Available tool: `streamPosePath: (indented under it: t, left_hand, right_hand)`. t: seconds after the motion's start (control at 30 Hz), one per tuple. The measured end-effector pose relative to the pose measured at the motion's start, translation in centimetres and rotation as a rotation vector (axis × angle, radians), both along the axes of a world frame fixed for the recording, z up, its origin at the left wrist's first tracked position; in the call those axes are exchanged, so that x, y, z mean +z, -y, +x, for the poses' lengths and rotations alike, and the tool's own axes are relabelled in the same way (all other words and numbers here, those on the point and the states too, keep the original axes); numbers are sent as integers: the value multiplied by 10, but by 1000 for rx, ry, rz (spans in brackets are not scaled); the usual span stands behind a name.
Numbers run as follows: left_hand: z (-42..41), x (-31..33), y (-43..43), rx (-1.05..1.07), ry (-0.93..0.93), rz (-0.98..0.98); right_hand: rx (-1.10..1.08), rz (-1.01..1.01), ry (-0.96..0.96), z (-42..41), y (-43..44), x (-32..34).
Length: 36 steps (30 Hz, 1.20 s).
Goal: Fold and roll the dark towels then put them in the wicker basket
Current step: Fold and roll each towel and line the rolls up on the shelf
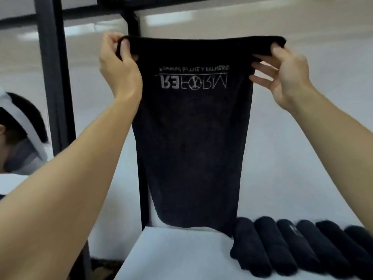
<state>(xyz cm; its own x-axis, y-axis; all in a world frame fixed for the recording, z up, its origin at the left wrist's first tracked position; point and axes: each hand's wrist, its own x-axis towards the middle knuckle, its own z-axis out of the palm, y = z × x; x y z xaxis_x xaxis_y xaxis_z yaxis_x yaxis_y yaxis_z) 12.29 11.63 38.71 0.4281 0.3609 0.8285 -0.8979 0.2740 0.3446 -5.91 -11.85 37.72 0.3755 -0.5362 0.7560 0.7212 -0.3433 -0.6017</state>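
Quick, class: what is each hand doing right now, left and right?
Left hand: grips the top left corner of the hanging dark towel.
Right hand: pinches its top right corner.

Hanging towel (191,138): black-navy, plain, with white printed lettering and a white rule near its top edge. Rolled towels (302,245): uniform black, one bearing a small white mark. Desk (171,255): white. Frame post (52,77): black.

Soft, even, bright light, slight overall blur, wide-angle bending at the edges
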Motion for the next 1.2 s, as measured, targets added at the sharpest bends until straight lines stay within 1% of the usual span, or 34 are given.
streamPosePath:
  t: [0.1, 0.27, 0.47, 0.63, 0.77, 0.83, 0.9, 0.97, 1.03, 1.07, 1.13, 1.2]
  left_hand:
    - [-23, -49, -19, 16, -38, -7]
    - [-41, -119, -45, 34, -156, 83]
    - [-18, -180, -34, 70, -370, 196]
    - [42, -241, 2, 22, -628, 397]
    - [90, -302, 24, -39, -844, 619]
    - [111, -334, 32, -51, -913, 785]
    - [119, -366, 36, -109, -961, 1022]
    - [116, -397, 33, -150, -969, 1272]
    - [108, -423, 27, -79, -918, 1506]
    - [102, -434, 22, -31, -885, 1585]
    - [85, -450, 11, 50, -825, 1643]
    - [63, -456, -3, 179, -763, 1622]
  right_hand:
    - [-49, 1, -52, -31, -19, -45]
    - [-140, 50, -194, -58, -43, -112]
    - [-248, 40, -484, -42, -34, -169]
    - [-160, 185, -738, 16, 12, -233]
    - [-33, 357, -895, 65, 39, -298]
    - [17, 366, -965, 85, 42, -329]
    - [55, 306, -1055, 99, 38, -361]
    - [80, 197, -1153, 103, 29, -388]
    - [72, 57, -1249, 97, 16, -411]
    - [34, -41, -1291, 91, 8, -421]
    - [-97, -241, -1342, 75, -6, -440]
    - [-259, -380, -1347, 56, -22, -454]
